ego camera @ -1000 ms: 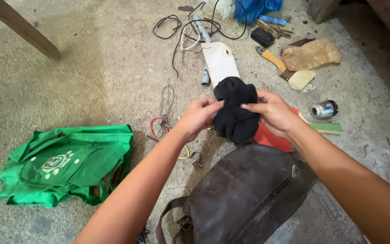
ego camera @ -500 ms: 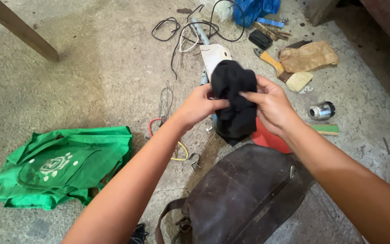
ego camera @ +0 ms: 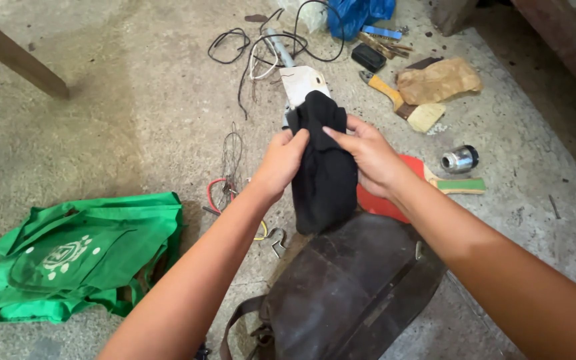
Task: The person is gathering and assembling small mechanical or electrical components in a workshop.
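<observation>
Both hands, left hand [ego camera: 281, 160] and right hand [ego camera: 368, 157], grip a black cloth [ego camera: 325, 167] above a brown leather bag [ego camera: 348, 293].

Rough grey concrete floor [ego camera: 101, 120] in daylight; a slanted wooden beam [ego camera: 15, 59] far left, a dark wall base [ego camera: 568, 47] far right.

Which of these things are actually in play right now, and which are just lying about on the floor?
In hand:
- black cloth, held up by left hand and right hand
- brown leather bag, directly below it

Lying about:
- green tote bag
- black cables
- red sheet
- metal cylinder
- crumpled brown paper
- blue plastic bag
</observation>
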